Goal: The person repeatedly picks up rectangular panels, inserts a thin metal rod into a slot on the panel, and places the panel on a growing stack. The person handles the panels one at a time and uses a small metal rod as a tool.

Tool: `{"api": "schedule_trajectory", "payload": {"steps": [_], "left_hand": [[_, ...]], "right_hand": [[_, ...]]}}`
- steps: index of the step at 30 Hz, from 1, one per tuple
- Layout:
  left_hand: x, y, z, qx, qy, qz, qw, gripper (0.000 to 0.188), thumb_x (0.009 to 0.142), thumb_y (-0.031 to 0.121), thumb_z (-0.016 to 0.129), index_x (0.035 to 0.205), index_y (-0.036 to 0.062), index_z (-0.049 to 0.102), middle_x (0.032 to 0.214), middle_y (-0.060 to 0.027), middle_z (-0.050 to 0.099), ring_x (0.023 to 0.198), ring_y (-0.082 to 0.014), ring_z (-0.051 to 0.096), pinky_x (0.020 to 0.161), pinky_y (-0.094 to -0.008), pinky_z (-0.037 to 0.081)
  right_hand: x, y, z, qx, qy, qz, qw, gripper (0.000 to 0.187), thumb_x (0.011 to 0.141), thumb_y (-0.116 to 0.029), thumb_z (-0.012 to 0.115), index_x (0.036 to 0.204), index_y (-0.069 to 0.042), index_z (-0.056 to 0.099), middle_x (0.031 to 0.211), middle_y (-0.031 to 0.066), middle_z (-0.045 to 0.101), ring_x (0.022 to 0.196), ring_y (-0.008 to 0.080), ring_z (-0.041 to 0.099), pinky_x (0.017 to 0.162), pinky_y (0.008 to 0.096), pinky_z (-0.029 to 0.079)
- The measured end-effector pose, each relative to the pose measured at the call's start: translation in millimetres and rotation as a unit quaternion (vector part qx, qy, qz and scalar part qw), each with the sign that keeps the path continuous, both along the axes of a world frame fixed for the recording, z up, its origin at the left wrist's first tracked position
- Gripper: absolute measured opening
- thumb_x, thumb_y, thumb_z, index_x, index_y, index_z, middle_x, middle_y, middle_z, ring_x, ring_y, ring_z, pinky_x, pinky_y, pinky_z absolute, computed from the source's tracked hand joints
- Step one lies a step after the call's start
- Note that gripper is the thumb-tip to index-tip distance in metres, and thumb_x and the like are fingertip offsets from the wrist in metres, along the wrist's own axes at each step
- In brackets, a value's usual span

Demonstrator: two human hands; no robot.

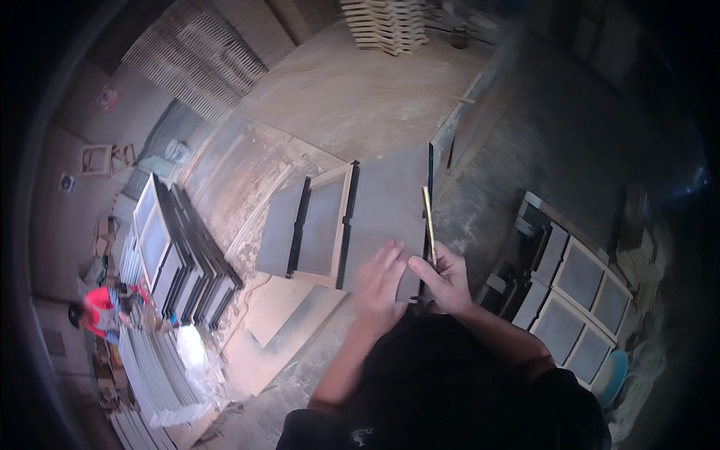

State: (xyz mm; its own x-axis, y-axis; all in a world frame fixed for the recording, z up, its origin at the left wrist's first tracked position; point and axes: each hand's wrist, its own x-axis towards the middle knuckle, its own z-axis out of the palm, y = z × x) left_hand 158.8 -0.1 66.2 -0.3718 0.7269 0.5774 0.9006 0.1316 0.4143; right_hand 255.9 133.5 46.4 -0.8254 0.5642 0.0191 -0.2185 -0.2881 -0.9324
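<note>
Under left hand [379,289], grey panel [386,210]

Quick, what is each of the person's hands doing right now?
Left hand: open, flat on the grey panel.
Right hand: closed on a thin yellow strip at the panel's edge.

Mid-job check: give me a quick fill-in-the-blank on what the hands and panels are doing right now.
1. The left hand lies flat on a ____ panel.
2. The right hand holds a thin ____ stick along the panel's right edge.
3. A rack of framed panels stands to the person's ____.

Missing words: grey; yellow; left
</note>
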Motion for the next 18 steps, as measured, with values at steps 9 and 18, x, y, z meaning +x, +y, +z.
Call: {"api": "schedule_trajectory", "payload": {"steps": [9, 18], "left_hand": [[-138.0, -2.8, -4.3, -0.201, -0.177, -0.050, 0.962, 0.105, 0.064, 0.036, 0.095, 0.150, 0.0022, 0.044, 0.155, -0.0233, 0.044, 0.146, -0.0396, 0.040, 0.120, -0.0454, 0.033], [-393.2, -25.6, -81.7, -0.326, -0.133, -0.001, 0.936, 0.122, 0.054, 0.032, 0.101, 0.149, -0.0124, 0.038, 0.146, -0.0299, 0.051, 0.138, -0.0391, 0.049, 0.117, -0.0415, 0.038]], "right_hand": [[8.3, 31.8, -36.5, 0.054, -0.153, -0.084, 0.983, 0.045, 0.092, -0.019, 0.079, 0.125, 0.006, 0.061, 0.097, 0.0080, 0.072, 0.090, 0.0116, 0.066, 0.076, 0.0301, 0.055], [-3.5, 38.6, -11.8, 0.181, -0.313, -0.133, 0.923, 0.065, 0.074, -0.039, 0.089, 0.112, 0.008, 0.066, 0.090, 0.0270, 0.069, 0.085, 0.0357, 0.069, 0.079, 0.0435, 0.053]]}}
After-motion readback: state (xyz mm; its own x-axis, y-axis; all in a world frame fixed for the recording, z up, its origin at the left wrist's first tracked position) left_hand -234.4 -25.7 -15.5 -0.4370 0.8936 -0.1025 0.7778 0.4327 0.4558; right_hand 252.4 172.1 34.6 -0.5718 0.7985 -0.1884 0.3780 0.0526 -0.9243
